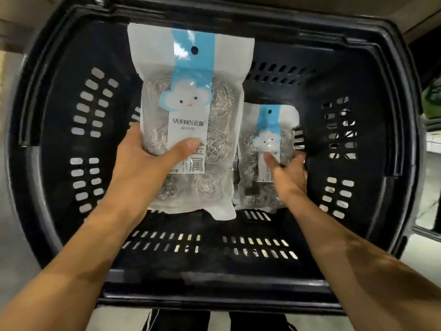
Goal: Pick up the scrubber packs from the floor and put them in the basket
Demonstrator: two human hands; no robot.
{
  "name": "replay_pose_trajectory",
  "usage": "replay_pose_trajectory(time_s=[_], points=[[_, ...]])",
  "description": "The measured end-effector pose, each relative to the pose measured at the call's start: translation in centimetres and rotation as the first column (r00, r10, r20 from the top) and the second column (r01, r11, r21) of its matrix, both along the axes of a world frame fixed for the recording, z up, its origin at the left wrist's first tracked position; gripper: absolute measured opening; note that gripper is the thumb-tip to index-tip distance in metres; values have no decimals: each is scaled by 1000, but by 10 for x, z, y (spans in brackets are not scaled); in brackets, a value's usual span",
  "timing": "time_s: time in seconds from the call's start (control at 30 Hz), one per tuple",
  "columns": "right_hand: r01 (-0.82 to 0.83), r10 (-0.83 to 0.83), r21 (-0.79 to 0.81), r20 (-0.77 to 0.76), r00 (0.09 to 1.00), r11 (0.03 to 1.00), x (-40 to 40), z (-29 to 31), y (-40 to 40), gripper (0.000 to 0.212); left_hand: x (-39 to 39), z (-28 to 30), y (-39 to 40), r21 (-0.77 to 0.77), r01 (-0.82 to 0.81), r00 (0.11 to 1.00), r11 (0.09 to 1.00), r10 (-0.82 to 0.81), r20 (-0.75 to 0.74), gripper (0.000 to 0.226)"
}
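Note:
A black plastic basket [238, 280] with slotted walls fills the view below me. My left hand [145, 161] grips a white and blue scrubber pack [191, 91] by its lower left side, thumb across the front; the pack is held above the basket's inside. My right hand [290, 174] holds a second scrubber pack [265, 144] lower down inside the basket, thumb on its front and fingers behind its right edge. Steel wool balls show through both packs. Beneath the second pack there seems to be another pack, mostly hidden.
The basket's rim [28, 130] surrounds both hands on all sides. Pale floor [14, 235] shows outside at the left and right. Dark trouser legs [181, 321] stand just in front of the near rim. A green object [433, 96] lies at the far right.

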State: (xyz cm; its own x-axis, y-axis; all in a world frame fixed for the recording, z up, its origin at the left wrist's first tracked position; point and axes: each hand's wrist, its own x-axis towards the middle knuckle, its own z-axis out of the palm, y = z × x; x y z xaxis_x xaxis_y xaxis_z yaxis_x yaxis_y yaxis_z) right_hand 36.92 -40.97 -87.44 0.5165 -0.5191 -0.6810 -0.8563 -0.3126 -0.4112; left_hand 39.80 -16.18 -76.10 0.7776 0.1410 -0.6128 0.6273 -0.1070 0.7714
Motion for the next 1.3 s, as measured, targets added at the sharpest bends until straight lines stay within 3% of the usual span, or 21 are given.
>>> replay_pose_trajectory(time_s=[0.1, 0.23, 0.4, 0.5, 0.63, 0.77, 0.87, 1.0, 1.1, 1.2, 1.3], points=[[-160, 168, -202, 19, 986, 966, -6, -1, 5, 66, -4, -4, 2, 13, 14, 1000, 1000, -14, -11, 73], [-313, 371, -419, 63, 927, 852, -5, 11, 7, 60, -12, -6, 3, 39, 16, 999, 999, -15, -41, 67], [-329, 503, -484, 287, 815, 811, 5, 46, -5, 56, -23, -12, 1, 56, 38, 991, 998, -30, -130, 70], [-359, 596, -526, 395, 700, 771, 8, 63, -12, 68, -22, -27, -5, 56, 58, 986, 997, -49, -161, 69], [-406, 686, -576, 430, 587, 709, 13, 80, -19, 81, -13, -64, -19, 115, 104, 982, 988, -84, -167, 68], [-463, 727, -580, 388, 566, 670, 15, 92, -22, 88, -11, -93, -39, 232, 188, 954, 954, -122, -272, 67], [-479, 728, -565, 381, 570, 672, 16, 95, -24, 91, -14, -104, -45, 353, 271, 936, 895, -159, -315, 76], [-497, 738, -562, 367, 567, 661, 18, 97, -26, 93, -12, -103, -39, 416, 471, 850, 778, -274, -450, 128], [-514, 754, -569, 346, 558, 642, 17, 102, -25, 94, -1, -87, -35, 550, 588, 805, 593, -365, -467, 117], [-542, 790, -593, 307, 531, 595, 18, 115, -24, 95, 11, -58, -29, 704, 561, 790, 437, -536, -297, 93], [-572, 811, -593, 281, 513, 567, 18, 143, -18, 96, 19, -11, -20, 783, 497, 703, 375, -702, -110, 78]])
